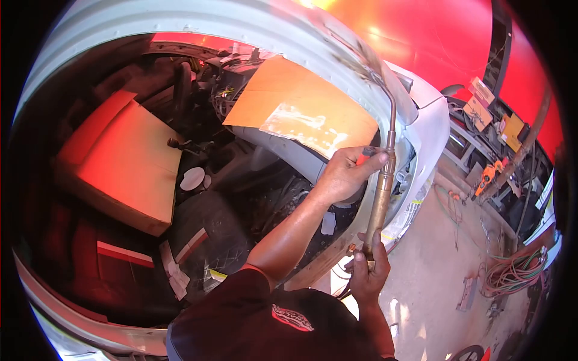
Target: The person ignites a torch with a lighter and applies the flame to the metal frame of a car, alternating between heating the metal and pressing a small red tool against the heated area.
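A brass gas torch (380,201) stands slanted in front of me, its thin bent neck (393,114) reaching up along the car's pale door frame. My right hand (369,272) is closed around the torch's lower end, close to a ribbed valve knob (351,249). Higher up, my left hand (348,174) is closed on a small red thing (363,158) that looks like a lighter, mostly hidden by the fingers. The left thumb lies against the upper torch body. Behind the neck's tip, the view is streaked and blurred.
Cardboard sheets cover the dashboard (307,111) and a seat (129,171) inside the car. The door frame (241,30) arches over the opening. At right, coiled hoses (515,274) lie on the concrete floor (427,283), near small boxes (478,105) and an orange tool (489,175).
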{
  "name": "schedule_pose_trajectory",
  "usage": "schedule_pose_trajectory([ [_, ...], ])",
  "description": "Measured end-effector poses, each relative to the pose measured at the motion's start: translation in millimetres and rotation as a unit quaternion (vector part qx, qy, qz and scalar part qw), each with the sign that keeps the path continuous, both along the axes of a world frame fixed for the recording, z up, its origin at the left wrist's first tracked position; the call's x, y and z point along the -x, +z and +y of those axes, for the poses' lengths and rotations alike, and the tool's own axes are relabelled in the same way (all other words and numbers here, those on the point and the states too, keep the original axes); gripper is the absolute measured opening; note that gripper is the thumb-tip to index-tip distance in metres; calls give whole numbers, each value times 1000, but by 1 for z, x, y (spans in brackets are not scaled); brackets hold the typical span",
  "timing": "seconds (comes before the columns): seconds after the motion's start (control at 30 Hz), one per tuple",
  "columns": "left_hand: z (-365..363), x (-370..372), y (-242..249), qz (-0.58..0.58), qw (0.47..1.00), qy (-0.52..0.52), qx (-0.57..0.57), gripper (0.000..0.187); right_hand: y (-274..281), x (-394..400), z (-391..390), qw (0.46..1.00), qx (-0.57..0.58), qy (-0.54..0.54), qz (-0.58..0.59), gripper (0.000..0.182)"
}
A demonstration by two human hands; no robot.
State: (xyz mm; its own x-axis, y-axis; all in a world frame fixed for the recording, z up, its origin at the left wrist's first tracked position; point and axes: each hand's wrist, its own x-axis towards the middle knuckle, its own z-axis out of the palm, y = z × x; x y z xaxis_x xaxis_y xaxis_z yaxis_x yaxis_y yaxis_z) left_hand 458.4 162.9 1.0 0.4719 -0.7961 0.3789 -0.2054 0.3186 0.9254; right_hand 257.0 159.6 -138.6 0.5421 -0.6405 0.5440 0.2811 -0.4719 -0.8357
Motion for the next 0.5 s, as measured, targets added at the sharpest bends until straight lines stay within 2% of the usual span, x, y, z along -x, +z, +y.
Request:
schedule_pose_trajectory([
  [0.13, 1, -2, 0, -18, 1000, 8, -16, 37, -4, -2, -6, 997, 77, 2, -12, 61],
  [0.3, 0, -3, -2, -26, 1000, 6, -9, 38, -1, 1, 0, 1000, -17, -2, -6, 63],
  [0.5, -2, -5, -4, -31, 999, 7, 3, 36, -6, 2, -3, 1000, -16, 12, -23, 68],
])
